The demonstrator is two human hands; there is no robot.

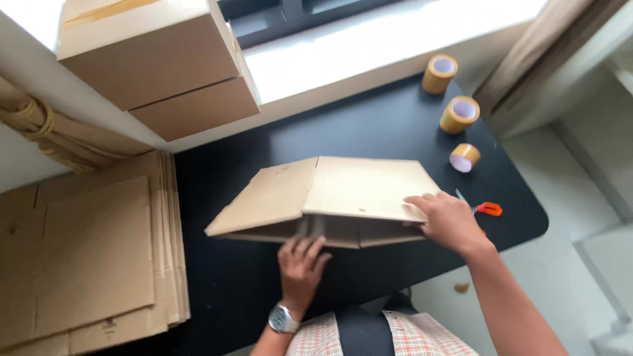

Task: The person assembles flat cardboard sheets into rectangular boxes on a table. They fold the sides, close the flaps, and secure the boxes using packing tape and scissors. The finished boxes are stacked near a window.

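Here the fingers of the left hand point(301, 262) are spread flat and pressed against the near face of the half-folded brown cardboard box point(343, 198), under its raised top flaps; the hand grips nothing, it only pushes with an open palm. A silver wristwatch point(283, 319) sits on that wrist. The right hand point(447, 221) lies on the right near corner of the box's top flap, fingers curled over the edge and pressing it down, loosely bent rather than clenched.

The box rests in the middle of the black rounded table point(369, 125), its flaps partly lifted and the left one slanting down toward the table. Just beside the right hand, scissors with orange handles point(484, 209) lie on the table. Farther back on the right stand three rolls of tan packing tape point(459, 114) in a loose row. At the left edge of the table a stack of flattened brown cardboard sheets point(92, 257) lies flat. Behind it, on the white window sill point(369, 56), stand two assembled cardboard boxes point(158, 62), one upon the other.
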